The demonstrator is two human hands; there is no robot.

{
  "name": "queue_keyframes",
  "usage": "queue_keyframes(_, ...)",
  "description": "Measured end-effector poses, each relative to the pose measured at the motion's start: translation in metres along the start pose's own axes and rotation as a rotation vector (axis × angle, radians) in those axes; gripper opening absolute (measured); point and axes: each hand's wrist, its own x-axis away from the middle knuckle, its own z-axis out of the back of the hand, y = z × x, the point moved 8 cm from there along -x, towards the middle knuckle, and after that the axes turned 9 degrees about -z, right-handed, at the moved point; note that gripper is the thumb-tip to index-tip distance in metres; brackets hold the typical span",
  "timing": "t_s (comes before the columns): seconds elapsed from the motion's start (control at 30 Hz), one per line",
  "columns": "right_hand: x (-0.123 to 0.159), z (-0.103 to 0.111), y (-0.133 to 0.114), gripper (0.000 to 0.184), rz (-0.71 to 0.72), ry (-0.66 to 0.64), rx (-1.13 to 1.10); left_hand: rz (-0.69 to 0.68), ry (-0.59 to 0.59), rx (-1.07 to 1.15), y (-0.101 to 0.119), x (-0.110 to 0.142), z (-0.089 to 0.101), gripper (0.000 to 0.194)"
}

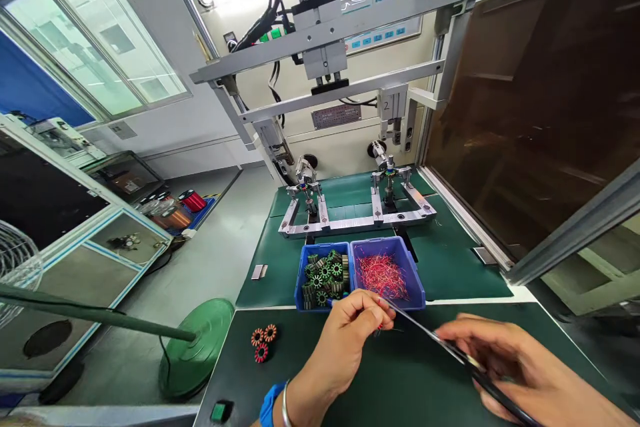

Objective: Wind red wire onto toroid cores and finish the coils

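Three red cores [261,353], two bins [418,278], left hand [349,333] pinching piece [380,327], right hand [515,355] gripping tool [424,329]

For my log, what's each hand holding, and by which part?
Your right hand holds a long silver metal tool by its black handle. Your left hand pinches something small, reddish, mostly hidden; which part can't be told.

Mat [291,341]: passage between cores [265,353] and left hand [346,333].
Toward right hand [515,348]: long tool [417,323] crosses.
Ahead: bins [381,246], then bar [345,224], block.
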Motion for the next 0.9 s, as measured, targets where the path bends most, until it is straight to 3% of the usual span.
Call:
queue_keyframes(0.07, -0.013, -0.005, -0.017, 0.036, -0.098, -0.067, -0.047, 0.037, -0.024, 0.014, -0.002, -0.003, -0.006, 0.016)
queue_keyframes(0.2, -0.028, -0.014, -0.029, 0.027, -0.114, -0.174, -0.092, 0.118, -0.002, 0.050, -0.009, -0.008, -0.010, 0.014)
queue_keyframes(0.67, -0.031, -0.014, -0.019, 0.018, -0.113, -0.185, -0.114, 0.191, 0.055, 0.022, -0.026, -0.017, -0.007, 0.024)
queue_keyframes(0.9, -0.028, -0.022, -0.002, 0.032, -0.219, -0.185, -0.198, 0.205, 0.043, -0.023, -0.029, -0.016, -0.006, 0.024)
